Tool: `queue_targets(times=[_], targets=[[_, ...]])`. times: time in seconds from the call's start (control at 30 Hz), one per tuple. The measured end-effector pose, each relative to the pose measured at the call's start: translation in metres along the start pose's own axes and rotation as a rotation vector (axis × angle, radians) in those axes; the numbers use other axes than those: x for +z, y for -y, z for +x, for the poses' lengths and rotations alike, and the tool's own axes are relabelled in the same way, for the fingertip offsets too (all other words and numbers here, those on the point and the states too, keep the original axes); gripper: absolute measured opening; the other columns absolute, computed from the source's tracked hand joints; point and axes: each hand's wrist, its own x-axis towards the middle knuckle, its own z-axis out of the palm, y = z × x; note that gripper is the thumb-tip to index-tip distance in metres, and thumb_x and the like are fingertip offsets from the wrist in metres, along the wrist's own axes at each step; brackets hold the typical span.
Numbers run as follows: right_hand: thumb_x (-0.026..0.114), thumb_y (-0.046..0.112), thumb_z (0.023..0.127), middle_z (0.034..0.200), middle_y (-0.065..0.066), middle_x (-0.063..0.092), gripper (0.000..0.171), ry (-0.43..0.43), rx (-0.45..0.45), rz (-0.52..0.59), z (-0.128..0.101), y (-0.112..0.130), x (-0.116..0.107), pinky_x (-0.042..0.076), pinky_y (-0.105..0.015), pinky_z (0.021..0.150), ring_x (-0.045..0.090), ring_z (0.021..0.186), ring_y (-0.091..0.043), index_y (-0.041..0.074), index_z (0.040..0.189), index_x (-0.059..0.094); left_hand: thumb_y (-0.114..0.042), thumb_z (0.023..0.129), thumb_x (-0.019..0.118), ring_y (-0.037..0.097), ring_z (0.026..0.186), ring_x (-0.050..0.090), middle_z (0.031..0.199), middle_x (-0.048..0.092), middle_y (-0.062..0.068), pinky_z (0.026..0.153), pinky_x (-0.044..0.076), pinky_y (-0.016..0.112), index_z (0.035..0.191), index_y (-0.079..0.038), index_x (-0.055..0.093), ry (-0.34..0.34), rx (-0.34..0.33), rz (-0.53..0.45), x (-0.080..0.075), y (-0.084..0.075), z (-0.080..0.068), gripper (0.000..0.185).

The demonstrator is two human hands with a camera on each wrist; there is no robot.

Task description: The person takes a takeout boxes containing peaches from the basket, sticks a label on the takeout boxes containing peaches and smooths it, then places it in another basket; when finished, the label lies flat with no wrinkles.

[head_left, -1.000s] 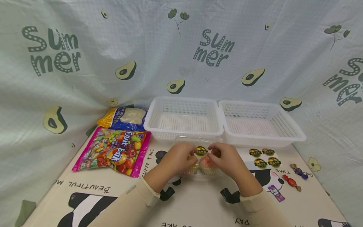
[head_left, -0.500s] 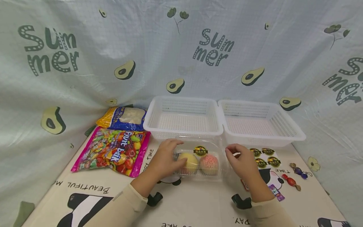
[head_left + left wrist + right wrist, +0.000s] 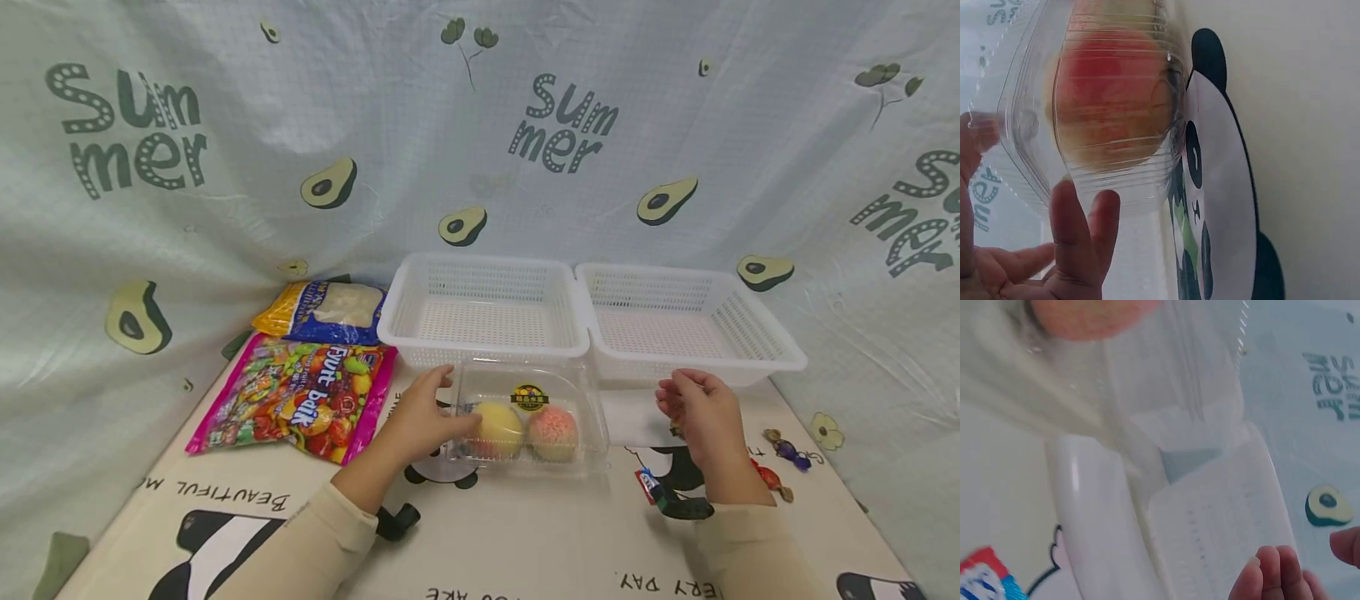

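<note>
A clear plastic clamshell box (image 3: 585,392) stands lid down, with two round peach-like fruits inside, one yellow (image 3: 498,429) and one pink (image 3: 553,433). A round black-and-gold sticker (image 3: 530,397) sits on its lid. At the box's left end is my left hand (image 3: 420,421), thumb and fingers spread; in the left wrist view its fingertips (image 3: 1105,203) meet the ribbed side. My right hand (image 3: 705,417), thumb and fingers apart in its wrist view, is over the white sticker sheet (image 3: 630,417) and hides most of its stickers.
Two white baskets (image 3: 487,343) (image 3: 697,367) stand side by side behind the box. A pink fruit-candy bag (image 3: 300,400) and a blue-and-yellow bag (image 3: 341,312) lie at left. Wrapped candies, including a purple one (image 3: 787,450) and a red one (image 3: 768,475), lie at right.
Both hands have come off the lid's sticker area. The left has shifted to the box's left end; the right has moved rightward, over the sticker sheet.
</note>
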Motion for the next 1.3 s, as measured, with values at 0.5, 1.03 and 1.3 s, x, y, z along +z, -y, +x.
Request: queue_targets(times=[0.5,1.03,1.3], targets=[[0.062,0.043,0.100,0.112,0.000,0.064,0.045,-0.034,0.228,0.330,0.032,0.007,-0.013,0.058,-0.024,0.090,0.070,0.099,-0.011,0.016,0.132,0.044,-0.044,0.086,0.079,0.021,0.076,0.067,0.101,0.073,0.009,0.065,0.060,0.033,0.118,-0.005,0.064,0.121,-0.208,-0.155,0.001,0.008,0.012,0.052],[0.050,0.034,0.108,0.093,-0.003,0.073,0.034,-0.030,0.179,0.396,0.040,0.005,-0.009,0.060,-0.026,0.085,0.075,0.088,-0.014,0.007,0.129,0.046,-0.044,0.090,0.074,0.022,0.079,0.062,0.091,0.063,0.009,0.065,0.057,0.032,0.095,-0.007,0.061,0.112,-0.217,-0.108,0.001,0.009,0.010,0.040],[0.047,0.034,0.109,0.091,-0.002,0.074,0.035,-0.013,0.175,0.380,0.040,0.006,-0.010,0.060,-0.026,0.084,0.076,0.087,-0.013,0.006,0.129,0.047,-0.036,0.091,0.074,0.019,0.071,0.063,0.078,0.061,0.008,0.061,0.056,0.031,0.088,-0.005,0.057,0.034,-0.210,-0.181,0.003,0.002,-0.006,0.035]])
